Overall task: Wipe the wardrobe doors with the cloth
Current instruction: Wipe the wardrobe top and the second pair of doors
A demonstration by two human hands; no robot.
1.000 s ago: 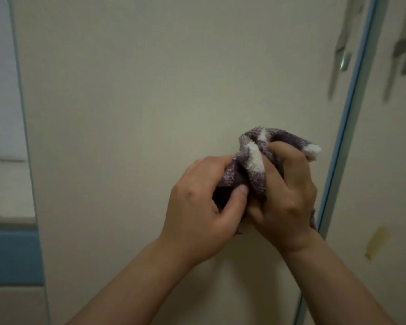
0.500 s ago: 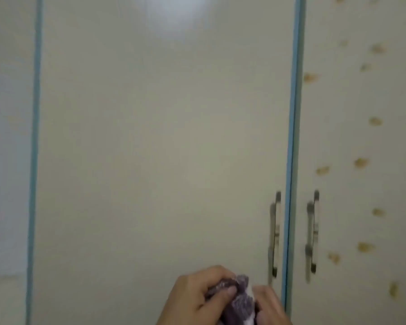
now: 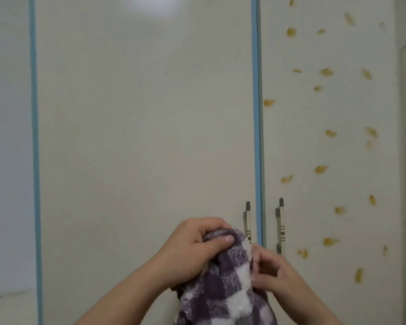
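While left hand (image 3: 192,252) grips, cloth (image 3: 223,289) cropped below

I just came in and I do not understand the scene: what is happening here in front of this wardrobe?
A person holds a purple-and-white checked cloth in both hands before the wardrobe. The left hand grips its top; the right hand holds its side. The cloth is bunched up, low near the handles. The right door carries many yellowish marks; the left door looks plain.

Left hand (image 3: 192,252) curls round the cloth (image 3: 223,292) top; right hand (image 3: 271,275) pinches its side, both forearms raised.
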